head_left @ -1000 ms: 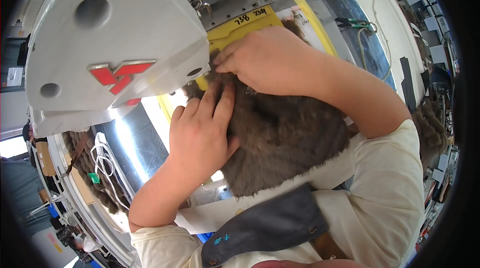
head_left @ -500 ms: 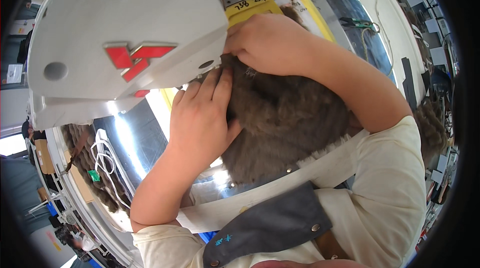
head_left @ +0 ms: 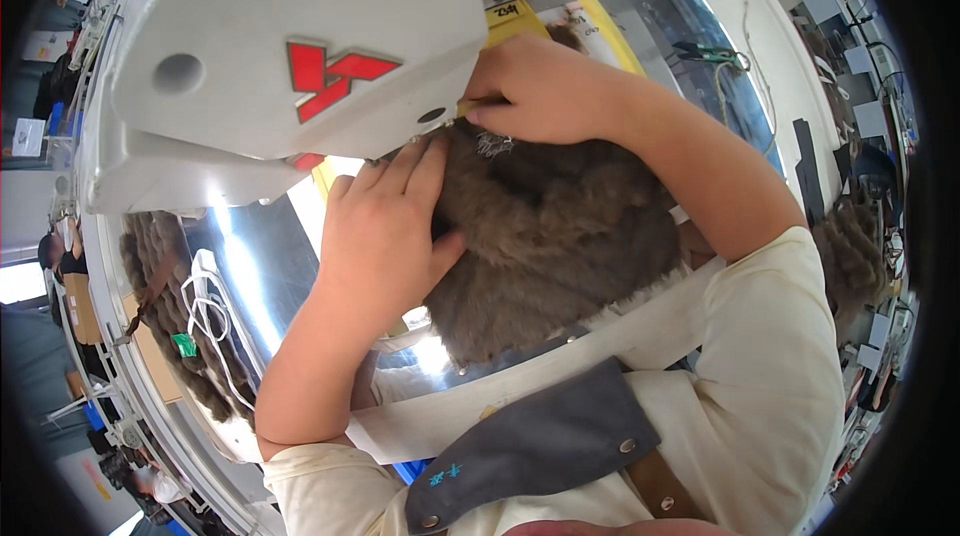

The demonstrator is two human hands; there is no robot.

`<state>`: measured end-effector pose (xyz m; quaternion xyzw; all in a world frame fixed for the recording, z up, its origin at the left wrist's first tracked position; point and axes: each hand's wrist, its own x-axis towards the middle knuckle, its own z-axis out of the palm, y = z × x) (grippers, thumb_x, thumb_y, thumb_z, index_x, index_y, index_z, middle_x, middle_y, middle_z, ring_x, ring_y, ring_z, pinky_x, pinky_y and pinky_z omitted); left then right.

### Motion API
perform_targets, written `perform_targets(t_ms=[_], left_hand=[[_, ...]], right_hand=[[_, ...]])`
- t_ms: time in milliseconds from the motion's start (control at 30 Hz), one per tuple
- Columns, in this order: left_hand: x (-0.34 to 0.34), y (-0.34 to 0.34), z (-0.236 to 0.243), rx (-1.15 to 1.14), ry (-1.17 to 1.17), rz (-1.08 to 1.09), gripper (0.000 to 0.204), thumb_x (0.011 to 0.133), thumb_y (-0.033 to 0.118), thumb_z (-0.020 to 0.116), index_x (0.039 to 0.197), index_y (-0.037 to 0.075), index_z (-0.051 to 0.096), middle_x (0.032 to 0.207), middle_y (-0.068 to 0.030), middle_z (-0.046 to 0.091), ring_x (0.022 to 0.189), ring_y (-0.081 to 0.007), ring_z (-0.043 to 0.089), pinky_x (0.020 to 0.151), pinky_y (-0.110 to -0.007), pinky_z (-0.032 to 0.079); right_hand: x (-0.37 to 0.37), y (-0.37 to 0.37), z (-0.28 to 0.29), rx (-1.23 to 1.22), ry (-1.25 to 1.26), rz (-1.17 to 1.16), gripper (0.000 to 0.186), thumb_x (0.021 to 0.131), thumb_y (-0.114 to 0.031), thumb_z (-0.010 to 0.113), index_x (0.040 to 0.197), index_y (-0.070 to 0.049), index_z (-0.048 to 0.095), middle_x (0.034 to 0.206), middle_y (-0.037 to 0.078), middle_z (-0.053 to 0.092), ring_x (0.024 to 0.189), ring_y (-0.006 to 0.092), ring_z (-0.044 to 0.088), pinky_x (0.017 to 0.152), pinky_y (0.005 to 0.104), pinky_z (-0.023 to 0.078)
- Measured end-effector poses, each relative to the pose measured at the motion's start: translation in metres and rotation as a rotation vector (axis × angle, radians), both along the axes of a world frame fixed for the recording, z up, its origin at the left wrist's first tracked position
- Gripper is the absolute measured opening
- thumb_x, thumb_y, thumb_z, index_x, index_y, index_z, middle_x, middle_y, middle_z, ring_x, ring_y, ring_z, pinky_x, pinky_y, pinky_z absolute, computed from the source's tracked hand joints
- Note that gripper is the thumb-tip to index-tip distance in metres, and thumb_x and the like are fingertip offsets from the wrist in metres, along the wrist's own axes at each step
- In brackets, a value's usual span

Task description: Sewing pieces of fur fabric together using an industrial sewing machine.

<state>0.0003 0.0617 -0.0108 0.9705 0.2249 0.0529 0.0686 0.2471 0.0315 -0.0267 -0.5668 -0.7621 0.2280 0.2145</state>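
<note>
A brown fur piece (head_left: pixel 560 246) lies bunched over the metal work surface in front of me, its near edge pale and fringed. My left hand (head_left: pixel 385 211) rests flat on its left edge, fingers stretched toward the white sewing machine head (head_left: pixel 300 56) and thumb out to the side. At the fur's far edge, close by the machine, my right hand (head_left: pixel 535 86) is closed, thumb and fingers pinching the fur. A tangle of white threads (head_left: pixel 493 144) shows on the fur just below that hand. The machine head hides the needle area.
Yellow-edged paper (head_left: pixel 605 31) lies beyond my right hand, with green-handled scissors (head_left: pixel 710 53) farther right. To the left are a white cable (head_left: pixel 210 311) and more brown fur (head_left: pixel 150 266). Another fur piece (head_left: pixel 848 251) sits at far right.
The whole view has shifted, so the machine head appears farther right. The fur and my left hand sit slightly farther left in the picture, and more white threads show near my right hand.
</note>
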Motion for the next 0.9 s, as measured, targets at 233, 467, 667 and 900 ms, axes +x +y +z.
perform_targets(t_ms=[233,467,667,900], left_hand=[[-0.01,0.019,0.0,-0.085,0.053,0.01,0.089,0.072,0.024,0.083,0.151,0.006,0.047,0.141,-0.0182,0.061,0.135,-0.04,0.047,0.116,-0.048,0.031],[-0.012,0.035,-0.014,-0.092,0.09,0.058,0.086,0.067,0.033,0.088,0.143,0.005,0.057,0.139,-0.0201,0.06,0.131,-0.0426,0.051,0.113,-0.051,0.034],[-0.012,0.042,-0.022,-0.046,0.092,0.041,0.086,0.064,0.03,0.089,0.141,0.004,0.059,0.14,-0.0217,0.059,0.131,-0.0434,0.05,0.111,-0.051,0.036],[-0.013,0.045,-0.026,-0.156,0.065,0.085,0.086,0.063,0.022,0.088,0.141,0.003,0.058,0.135,-0.0234,0.062,0.13,-0.0462,0.051,0.112,-0.052,0.037]], right_hand=[[-0.003,-0.028,-0.011,0.226,0.015,0.171,0.032,0.088,-0.01,0.063,0.118,-0.005,0.073,0.126,0.01,0.071,0.111,0.0321,0.067,0.095,0.0427,0.054],[-0.011,-0.023,-0.016,0.222,-0.093,0.195,0.033,0.086,-0.009,0.061,0.116,-0.005,0.072,0.125,0.008,0.072,0.108,0.0306,0.069,0.089,0.0424,0.057],[-0.012,-0.023,-0.011,0.115,-0.148,0.186,0.032,0.086,-0.008,0.059,0.114,-0.003,0.073,0.123,0.008,0.072,0.106,0.0302,0.07,0.085,0.0425,0.058],[-0.015,-0.019,-0.013,0.118,-0.17,0.191,0.031,0.084,-0.008,0.059,0.109,-0.002,0.075,0.114,0.008,0.074,0.099,0.0314,0.071,0.082,0.042,0.058]])
